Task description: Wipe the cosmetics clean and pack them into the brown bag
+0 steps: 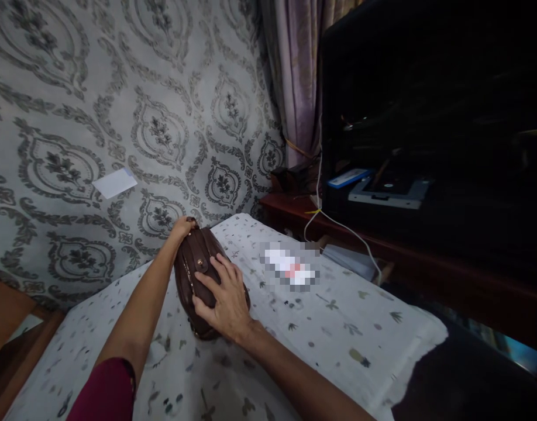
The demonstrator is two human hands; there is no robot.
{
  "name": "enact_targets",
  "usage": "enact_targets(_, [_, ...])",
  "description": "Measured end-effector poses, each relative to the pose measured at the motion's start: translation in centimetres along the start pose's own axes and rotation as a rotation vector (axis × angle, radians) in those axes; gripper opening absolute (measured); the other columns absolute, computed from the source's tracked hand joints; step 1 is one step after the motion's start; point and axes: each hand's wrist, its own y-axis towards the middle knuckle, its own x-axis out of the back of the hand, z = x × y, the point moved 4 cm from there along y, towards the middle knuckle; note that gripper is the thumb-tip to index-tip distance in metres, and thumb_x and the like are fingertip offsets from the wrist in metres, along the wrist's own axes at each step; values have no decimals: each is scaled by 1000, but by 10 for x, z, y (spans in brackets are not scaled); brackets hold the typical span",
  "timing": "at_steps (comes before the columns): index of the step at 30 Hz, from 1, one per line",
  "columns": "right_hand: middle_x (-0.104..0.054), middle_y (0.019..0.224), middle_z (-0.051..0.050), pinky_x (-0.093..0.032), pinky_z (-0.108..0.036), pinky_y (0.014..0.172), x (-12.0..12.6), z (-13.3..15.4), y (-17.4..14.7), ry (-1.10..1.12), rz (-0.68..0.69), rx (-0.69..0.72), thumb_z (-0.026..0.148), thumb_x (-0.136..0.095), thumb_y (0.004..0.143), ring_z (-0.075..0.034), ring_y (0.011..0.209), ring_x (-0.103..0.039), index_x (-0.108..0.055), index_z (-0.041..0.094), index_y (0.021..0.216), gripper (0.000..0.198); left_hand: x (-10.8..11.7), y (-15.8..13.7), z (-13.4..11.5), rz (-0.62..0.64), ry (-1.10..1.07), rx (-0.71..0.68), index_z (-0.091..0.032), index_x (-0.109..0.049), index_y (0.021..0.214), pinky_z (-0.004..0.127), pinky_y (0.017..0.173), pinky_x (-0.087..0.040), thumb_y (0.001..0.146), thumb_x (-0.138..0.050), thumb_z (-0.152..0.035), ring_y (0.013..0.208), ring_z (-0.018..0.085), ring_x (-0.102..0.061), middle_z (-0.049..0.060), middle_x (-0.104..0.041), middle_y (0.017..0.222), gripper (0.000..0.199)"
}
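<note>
A dark brown leather handbag (192, 251) with a small gold clasp and zips rests on a white patterned cloth (338, 321). At the bag's far end, the fingers of my left hand (183, 226) are closed round what looks like its handle. My right hand (224, 298) lies on top of the bag, its fingers spread and touching the leather near the clasp. The underside of the bag is hidden.
A blurred white-and-red item (290, 266) lies on the cloth right of the bag. A large black screen (435, 105) stands on a reddish-brown stand (295, 203), with a white cable (347, 228) hanging in front. The patterned wall (163, 128) rises behind.
</note>
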Motion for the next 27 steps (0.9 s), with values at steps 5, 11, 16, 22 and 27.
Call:
enact_targets(5, [-56,139,-14,-34,-55,113,0,0,0,-5,23,0,35,-71,80,-32,140,-41,-68,25,121,42,8,-10,-8,-79,-7,-71,-15,-62,116,41,84,-57,94,-62,-38,97,21,-66,8,-66,115,32])
enact_targets(11, [-56,140,-14,-35,-55,111,0,0,2,-19,51,-8,37,-73,79,-32,139,-42,-68,27,122,45,14,-40,-25,-55,-98,-267,-17,-67,74,33,80,-52,80,-66,-40,89,24,-68,5,-72,81,25])
enact_targets(16, [-57,142,-12,-34,-55,111,2,1,4,2,56,-26,35,-73,79,-33,139,-42,-69,26,121,43,26,-51,-21,-35,-112,-279,-18,-68,83,31,74,-51,74,-66,-49,89,24,-67,7,-73,87,33])
enact_targets(22, [-66,134,-7,-33,-55,112,3,1,5,54,46,-10,30,-69,80,-34,139,-42,-70,23,117,37,52,-51,5,-88,75,-132,-14,-66,92,31,67,-53,88,-66,-46,74,16,-63,3,-67,86,32])
enact_targets(27, [-69,127,-9,-34,-55,110,2,0,3,101,2,11,28,-68,80,-34,138,-44,-71,20,112,33,56,-55,14,-178,225,-76,-13,-65,101,36,76,-56,93,-63,-40,86,18,-65,4,-67,99,28])
